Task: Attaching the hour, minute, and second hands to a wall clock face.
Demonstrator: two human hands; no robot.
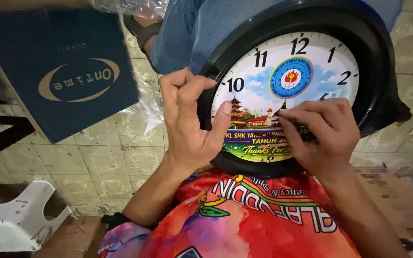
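1. Round black wall clock (307,52) with a printed colourful face – propped on the lap, over the orange shirt (244,224).
2. Left hand (187,119) – grip clamped on the clock's left rim, thumb on the face.
3. Right hand (323,131) – fingertips pressed together on the face's lower centre.
4. Blue box (58,71) on the tiled floor (120,162), white stool (15,220) nearby.

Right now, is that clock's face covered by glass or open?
Open, it seems: the right hand's fingertips rest directly on the wall clock's printed dial.

dim, warm indoor light, dark corners, slight motion blur on hands, wide-angle bending at the edges.
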